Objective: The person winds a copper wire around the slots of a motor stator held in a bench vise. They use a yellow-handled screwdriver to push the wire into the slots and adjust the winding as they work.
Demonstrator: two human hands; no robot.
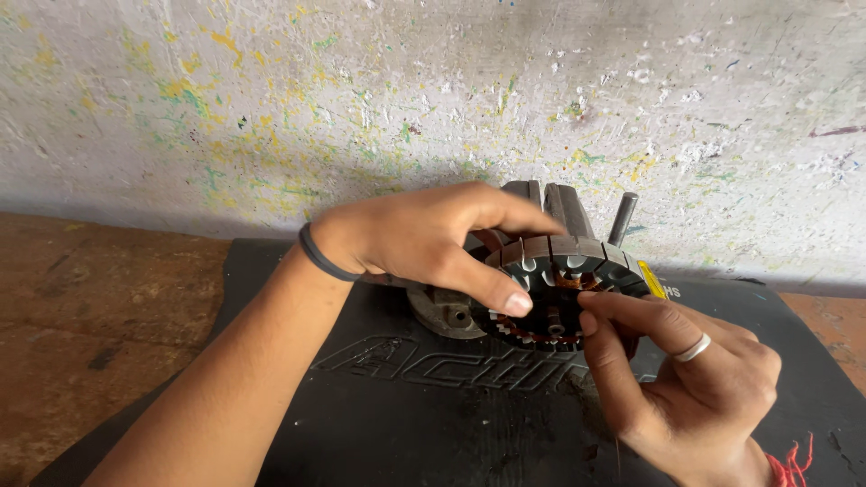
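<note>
A round grey motor stator with copper windings and slotted teeth stands on edge on a black rubber mat, near the wall. My left hand grips its top and left rim, thumb pressed on the front face. A dark band circles that wrist. My right hand, wearing a silver ring, has its thumb and forefinger pinched at the stator's centre, by a short shaft end. Whether a thin wire sits between those fingers I cannot tell.
A paint-speckled white wall rises just behind the mat. A grey metal base piece lies under my left hand. A dark rod sticks up behind the stator. Brown floor lies left of the mat.
</note>
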